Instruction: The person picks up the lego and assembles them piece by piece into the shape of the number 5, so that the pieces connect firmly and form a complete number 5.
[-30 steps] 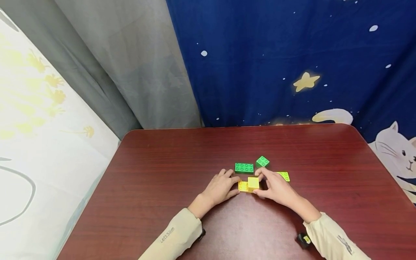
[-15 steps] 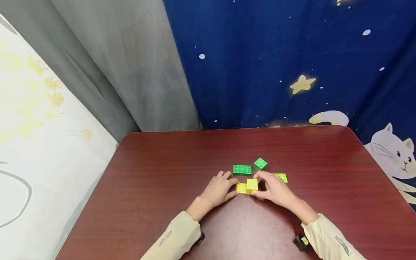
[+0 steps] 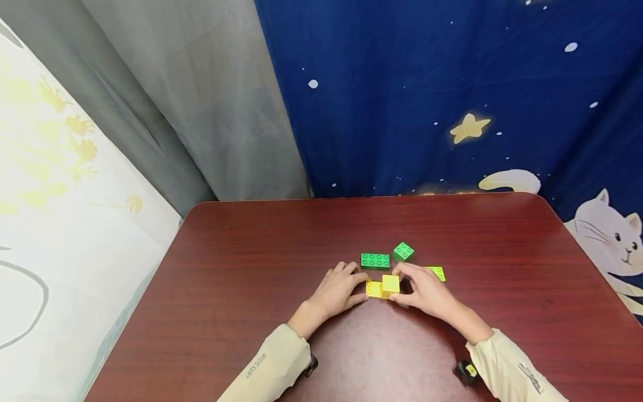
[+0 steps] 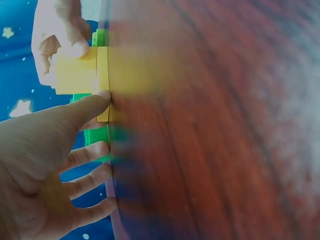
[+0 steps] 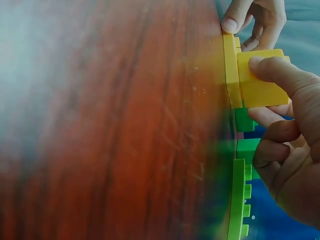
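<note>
A thin yellow building plate (image 3: 374, 288) lies on the table with studs showing on its left half. On its right half stands a taller yellow building brick (image 3: 390, 283), its side facing the right wrist camera (image 5: 265, 80). My left hand (image 3: 335, 292) pinches the plate's left end, thumb (image 4: 95, 106) at the near edge and index finger on the far side. With thumb (image 5: 270, 69) and fingers on opposite sides, my right hand (image 3: 427, 291) grips the yellow brick. The other fingers of the left hand spread on the tabletop.
Just behind the yellow pieces lie a long green brick (image 3: 375, 261) and a square green brick (image 3: 403, 252) turned at an angle. A lime-green plate (image 3: 438, 273) is partly hidden behind the right hand. The brown table (image 3: 271, 240) reaches to curtains (image 3: 382, 100) at the back.
Both hands keep their hold on the yellow plate and brick. Only a slight shift of the head view shows.
</note>
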A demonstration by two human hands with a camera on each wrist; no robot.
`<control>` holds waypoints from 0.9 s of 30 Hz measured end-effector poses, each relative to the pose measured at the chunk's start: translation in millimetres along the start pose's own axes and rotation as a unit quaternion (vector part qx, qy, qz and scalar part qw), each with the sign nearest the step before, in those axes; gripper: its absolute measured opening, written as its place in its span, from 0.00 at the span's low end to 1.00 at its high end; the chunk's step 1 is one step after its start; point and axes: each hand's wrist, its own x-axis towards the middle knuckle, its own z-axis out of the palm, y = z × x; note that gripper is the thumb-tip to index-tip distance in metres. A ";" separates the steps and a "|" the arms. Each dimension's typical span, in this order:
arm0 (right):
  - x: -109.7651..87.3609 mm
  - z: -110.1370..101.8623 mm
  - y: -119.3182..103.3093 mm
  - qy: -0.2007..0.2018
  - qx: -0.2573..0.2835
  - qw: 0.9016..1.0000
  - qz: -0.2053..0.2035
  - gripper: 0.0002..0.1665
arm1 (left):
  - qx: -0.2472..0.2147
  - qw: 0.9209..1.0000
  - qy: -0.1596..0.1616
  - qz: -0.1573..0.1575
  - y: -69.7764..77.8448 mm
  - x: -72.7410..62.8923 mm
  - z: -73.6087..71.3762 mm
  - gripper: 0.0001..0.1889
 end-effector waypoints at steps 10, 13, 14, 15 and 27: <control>2.5 -1.5 0.0 -0.006 0.000 1.000 0.000 0.23 | -0.007 1.000 0.011 0.006 -1.6 1.2 1.1 0.17; 2.6 -1.3 -0.9 -0.012 0.004 1.000 0.007 0.23 | -0.004 1.000 0.010 0.003 -0.5 0.6 1.3 0.16; 2.4 -1.2 -1.1 -0.014 0.005 1.000 0.010 0.23 | -0.004 1.000 0.010 0.002 -0.1 0.4 1.5 0.16; 2.2 -1.3 -1.5 -0.016 0.006 1.000 0.013 0.23 | -0.004 1.000 0.010 0.002 0.4 0.2 1.5 0.16; 2.1 -1.7 -4.3 -0.024 0.005 0.999 0.029 0.23 | -0.013 1.000 0.009 -0.010 3.0 -1.6 0.7 0.16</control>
